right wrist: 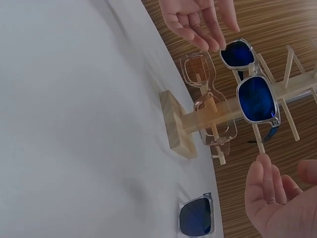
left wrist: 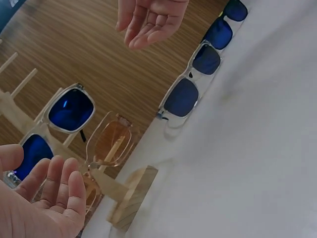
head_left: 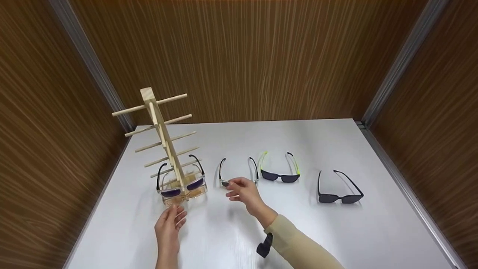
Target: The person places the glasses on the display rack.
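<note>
A wooden eyewear stand [head_left: 148, 94] with rows of pegs rises at the left. On it hang clear-framed sunglasses [head_left: 171, 193] with blue lenses, and amber-tinted glasses [right wrist: 197, 68] just beneath. My left hand [head_left: 170, 226] is just in front of the amber pair, its fingers loosely bent and holding nothing. Right of the stand, my right hand [head_left: 244, 194] hovers over another clear-framed pair of sunglasses [left wrist: 182, 97] with dark temples, which it partly hides in the head view. Its fingers are relaxed, with nothing between them in the right wrist view.
Sunglasses with yellow-green temples [head_left: 289, 178] lie on the white table [head_left: 231, 243], right of the clear pair. Black sunglasses [head_left: 339, 198] rest farther right, temples pointing back. Wood-grain panels [head_left: 242, 59] enclose the table at the back and both sides.
</note>
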A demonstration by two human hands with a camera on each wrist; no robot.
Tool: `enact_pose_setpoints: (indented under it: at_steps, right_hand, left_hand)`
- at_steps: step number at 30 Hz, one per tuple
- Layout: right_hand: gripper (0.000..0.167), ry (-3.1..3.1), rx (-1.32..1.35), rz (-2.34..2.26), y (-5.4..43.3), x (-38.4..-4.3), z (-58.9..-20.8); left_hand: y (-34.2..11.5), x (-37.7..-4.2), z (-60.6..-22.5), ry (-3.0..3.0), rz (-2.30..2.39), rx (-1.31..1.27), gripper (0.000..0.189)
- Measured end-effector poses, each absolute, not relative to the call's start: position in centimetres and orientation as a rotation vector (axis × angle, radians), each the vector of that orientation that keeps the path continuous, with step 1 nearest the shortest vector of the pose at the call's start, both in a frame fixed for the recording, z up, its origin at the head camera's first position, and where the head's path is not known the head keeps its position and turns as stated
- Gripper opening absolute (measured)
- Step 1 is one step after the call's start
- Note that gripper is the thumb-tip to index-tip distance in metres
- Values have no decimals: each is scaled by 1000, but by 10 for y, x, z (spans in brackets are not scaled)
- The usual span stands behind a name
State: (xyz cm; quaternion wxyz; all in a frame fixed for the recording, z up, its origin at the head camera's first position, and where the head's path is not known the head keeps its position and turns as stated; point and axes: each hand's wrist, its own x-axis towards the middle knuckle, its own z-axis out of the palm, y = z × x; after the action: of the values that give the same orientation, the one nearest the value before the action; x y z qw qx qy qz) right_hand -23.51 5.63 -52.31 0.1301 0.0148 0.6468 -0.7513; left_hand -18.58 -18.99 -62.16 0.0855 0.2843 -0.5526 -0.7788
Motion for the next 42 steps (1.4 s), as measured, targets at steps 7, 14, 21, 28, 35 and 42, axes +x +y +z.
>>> enact_pose_setpoints:
  at_steps: [7,14,21,28,35,42]
  right_hand:
    - [29,1881,102,-2203,68,-227,-544]
    - [31,1856,204,-2195,78,-220,-563]
    - [31,1863,268,-2186,92,-218,-566]
    - [27,1907,358,-2193,99,-215,-564]
    - [31,1935,457,-2262,108,-225,-581]
    - [28,1895,584,-2323,116,-233,-584]
  left_hand:
    - [-154,-159,-569,-1736,-2377,738,45]
    - [-132,-155,-554,-1772,-2440,799,42]
    - [-113,-163,-563,-1795,-2466,775,37]
    - [-93,-171,-569,-1808,-2496,647,39]
    - [-82,-181,-575,-1825,-2470,601,38]
    - [-69,-192,-578,-1836,-2403,600,36]
